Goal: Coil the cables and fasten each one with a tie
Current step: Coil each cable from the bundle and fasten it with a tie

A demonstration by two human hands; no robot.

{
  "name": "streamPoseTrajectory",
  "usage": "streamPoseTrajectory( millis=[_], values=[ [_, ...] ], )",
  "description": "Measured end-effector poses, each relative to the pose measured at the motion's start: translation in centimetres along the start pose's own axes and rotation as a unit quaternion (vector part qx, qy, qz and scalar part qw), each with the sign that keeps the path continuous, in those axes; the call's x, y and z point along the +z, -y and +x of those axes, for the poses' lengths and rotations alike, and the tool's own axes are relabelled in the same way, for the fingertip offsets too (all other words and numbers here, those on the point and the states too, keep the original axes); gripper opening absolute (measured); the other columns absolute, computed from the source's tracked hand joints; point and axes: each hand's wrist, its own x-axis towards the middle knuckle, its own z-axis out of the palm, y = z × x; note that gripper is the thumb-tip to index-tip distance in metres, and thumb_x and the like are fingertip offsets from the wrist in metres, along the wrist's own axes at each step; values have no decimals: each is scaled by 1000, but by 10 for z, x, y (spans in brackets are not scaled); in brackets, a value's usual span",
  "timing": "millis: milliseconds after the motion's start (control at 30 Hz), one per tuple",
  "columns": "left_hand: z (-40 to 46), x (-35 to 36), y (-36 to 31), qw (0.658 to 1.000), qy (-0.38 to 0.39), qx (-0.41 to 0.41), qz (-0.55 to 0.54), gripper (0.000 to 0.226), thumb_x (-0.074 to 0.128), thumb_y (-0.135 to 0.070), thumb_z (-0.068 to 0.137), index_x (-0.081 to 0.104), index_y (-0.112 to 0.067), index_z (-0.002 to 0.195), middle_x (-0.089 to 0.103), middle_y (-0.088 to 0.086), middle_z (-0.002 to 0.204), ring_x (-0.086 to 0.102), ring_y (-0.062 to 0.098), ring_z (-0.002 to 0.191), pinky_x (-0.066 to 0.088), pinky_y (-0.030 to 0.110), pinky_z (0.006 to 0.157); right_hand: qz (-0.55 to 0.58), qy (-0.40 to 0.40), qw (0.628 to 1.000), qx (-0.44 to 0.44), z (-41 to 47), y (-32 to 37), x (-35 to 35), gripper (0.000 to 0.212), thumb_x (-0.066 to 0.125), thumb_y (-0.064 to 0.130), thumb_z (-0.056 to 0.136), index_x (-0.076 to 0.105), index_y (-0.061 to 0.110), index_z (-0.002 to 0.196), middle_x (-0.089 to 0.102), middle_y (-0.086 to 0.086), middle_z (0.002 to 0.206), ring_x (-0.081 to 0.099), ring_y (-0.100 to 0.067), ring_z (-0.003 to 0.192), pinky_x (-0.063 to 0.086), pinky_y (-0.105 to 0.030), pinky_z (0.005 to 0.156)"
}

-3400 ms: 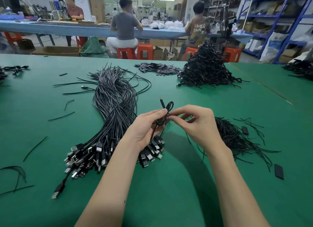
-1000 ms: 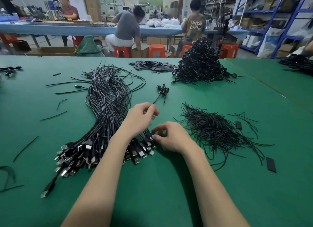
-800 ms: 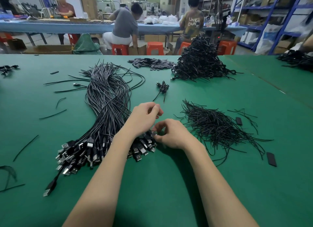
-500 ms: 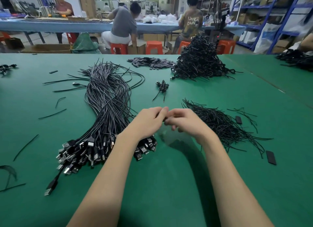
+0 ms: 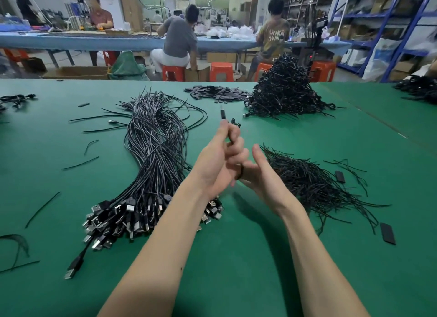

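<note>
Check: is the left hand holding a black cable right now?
Yes, the left hand grips a black cable, whose plug end sticks up above the fingers.

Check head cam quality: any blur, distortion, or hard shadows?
Head view: wide-angle bends the green felt table edge and blue steel shelving; left hand slightly motion-soft; arm shadows soft; background workers blurry.

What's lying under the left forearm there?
Under the left forearm lies the plug end of the uncoiled cable bundle on the green table; plugs show either side, while those directly beneath are covered.
</note>
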Motion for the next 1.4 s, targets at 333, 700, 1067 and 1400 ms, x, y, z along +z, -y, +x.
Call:
streamPoseTrajectory(
  millis=[333, 700, 1067, 1400],
  values=[
    [3, -31, -20, 976, -141, 16, -163, 43, 28, -35, 111, 39, -18, 73, 21, -8, 55, 10, 10, 52, 18, 20, 40, 3, 222, 962, 157, -34, 27, -34, 21, 59, 28, 94, 71, 12, 98, 63, -6, 66, 65, -16, 55, 57, -25, 53],
    [-4, -32, -17, 994, -52, 16, -98, 33, 31, -27, 110, 47, -17, 82, 35, -7, 65, 35, 10, 56, 45, 23, 60, -93, -66, 968, 224, -20, 7, -40, 14, 61, 19, 102, 69, 7, 101, 52, 5, 57, 42, -4, 42, 23, -13, 35],
    [0, -11, 8, 936, -22, -6, 350, 37, 30, -18, 110, 65, -5, 104, 76, 3, 87, 71, 14, 77, 57, 32, 83, 26, -133, 990, -46, -14, 56, -16, 20, 51, 7, 102, 68, 18, 101, 75, -1, 96, 50, -8, 56, 35, -15, 44],
    [-6, -21, -21, 998, -24, 4, -65, 44, 26, -22, 110, 63, 0, 116, 73, 15, 115, 74, 22, 98, 60, 25, 73, 69, 174, 972, 144, -30, 23, -22, 16, 55, 3, 99, 57, 19, 100, 58, -7, 77, 59, -23, 75, 55, -33, 74]
  ],
)
